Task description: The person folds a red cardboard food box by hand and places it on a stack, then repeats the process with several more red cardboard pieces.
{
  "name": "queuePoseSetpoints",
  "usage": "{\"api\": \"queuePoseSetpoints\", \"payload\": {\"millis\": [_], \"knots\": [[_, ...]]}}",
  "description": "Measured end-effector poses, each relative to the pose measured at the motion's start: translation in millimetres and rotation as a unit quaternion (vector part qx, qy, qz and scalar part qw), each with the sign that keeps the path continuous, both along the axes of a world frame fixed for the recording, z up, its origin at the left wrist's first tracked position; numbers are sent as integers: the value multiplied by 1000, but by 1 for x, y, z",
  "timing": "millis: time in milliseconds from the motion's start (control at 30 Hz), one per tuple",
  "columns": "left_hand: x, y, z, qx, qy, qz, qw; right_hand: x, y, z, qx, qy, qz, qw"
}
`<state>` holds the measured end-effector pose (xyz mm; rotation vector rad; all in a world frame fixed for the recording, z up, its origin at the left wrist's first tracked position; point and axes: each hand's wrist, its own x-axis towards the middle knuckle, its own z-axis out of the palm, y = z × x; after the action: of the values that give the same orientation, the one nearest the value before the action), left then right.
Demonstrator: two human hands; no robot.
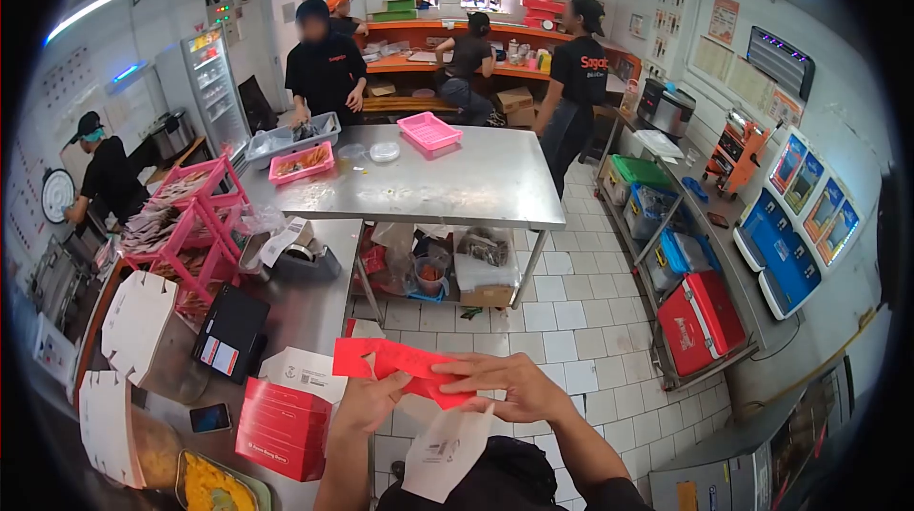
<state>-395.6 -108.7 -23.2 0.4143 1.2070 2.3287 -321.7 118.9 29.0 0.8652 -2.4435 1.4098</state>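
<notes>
A red and white cardboard piece [395,364], partly folded, is held up in front of my body. My left hand [373,400] grips its left part between thumb and fingers. On its right side my right hand [505,385] pinches the card, fingers bent over the red face. A white flap with small print [446,454] hangs below the hands. Left of my left hand, a red and white box [284,425] rests on the steel counter, its white flap raised.
On the left counter [309,311] are a black tablet [231,332], a phone [210,418], a tray of yellow food [214,484] and pink baskets [195,235]. A steel table [457,182] stands ahead. Several people work beyond. A red cooler [702,322] sits at right.
</notes>
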Motion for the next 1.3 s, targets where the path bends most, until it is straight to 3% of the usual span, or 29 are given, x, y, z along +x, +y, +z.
{"api": "queuePoseSetpoints", "payload": {"millis": [100,200,300,367,400,433,467,533,567,600,633,667,700,733,800,867,900,967,1000,1067,1133,1167,1200,1233,1300], "knots": [[8,3,3,-34,-43,-13,998,-4,-2,-9,-31,10,-6,999],[15,16,-2,-16,1,-4,1000,-8,-11,-20,-52,65,-92,992],[14,21,4,22,-71,24,997,-6,-11,-19,-74,34,-101,992],[7,22,-3,-38,-81,137,987,0,-6,-10,-152,34,-155,976],[5,21,-1,-37,-80,139,986,7,0,-14,-152,35,-153,976],[1,20,0,30,-73,203,976,19,8,-22,-214,-64,18,974],[0,19,1,95,-66,264,957,25,8,-17,-268,-163,188,931],[10,25,5,145,-121,261,947,39,-42,4,-25,-279,63,958],[18,32,5,160,-146,253,943,39,-59,-17,-57,-212,-15,975],[24,39,3,177,-171,245,938,29,-69,-59,-59,-214,-16,975],[29,45,0,178,-171,245,938,10,-74,-112,-107,-101,-167,975],[36,50,-4,124,-120,177,969,1,-75,-137,-150,15,-310,939],[40,51,-9,68,-69,107,989,3,-67,-122,-383,-146,-249,877],[42,48,-15,68,-69,108,989,3,-61,-118,-383,-146,-249,877],[40,39,-17,185,-104,49,976,2,-49,-107,-512,-185,-356,760],[27,17,-13,171,-161,3,972,7,-38,-80,-433,-102,-354,823],[19,11,-28,182,-186,-36,965,11,-27,-93,-350,-119,-377,849],[15,10,-43,195,-211,-73,955,7,-27,-120,-363,-109,-386,841],[18,13,-47,136,-194,-71,969,7,-28,-128,-376,-99,-395,832],[25,25,-46,77,-175,-69,979,12,-49,-107,-352,-127,-372,849],[34,40,-41,-1,-232,66,970,9,-61,-103,-330,-152,-349,864],[33,40,-43,-1,-231,65,971,5,-63,-108,-367,-133,-326,861],[30,39,-48,-94,-143,122,978,2,-64,-111,-403,-114,-302,856],[29,39,-51,-185,-54,179,965,8,-55,-101,-343,-119,-314,877],[30,41,-52,-118,-89,134,980,0,-53,-141,-369,-115,-284,878]]}}
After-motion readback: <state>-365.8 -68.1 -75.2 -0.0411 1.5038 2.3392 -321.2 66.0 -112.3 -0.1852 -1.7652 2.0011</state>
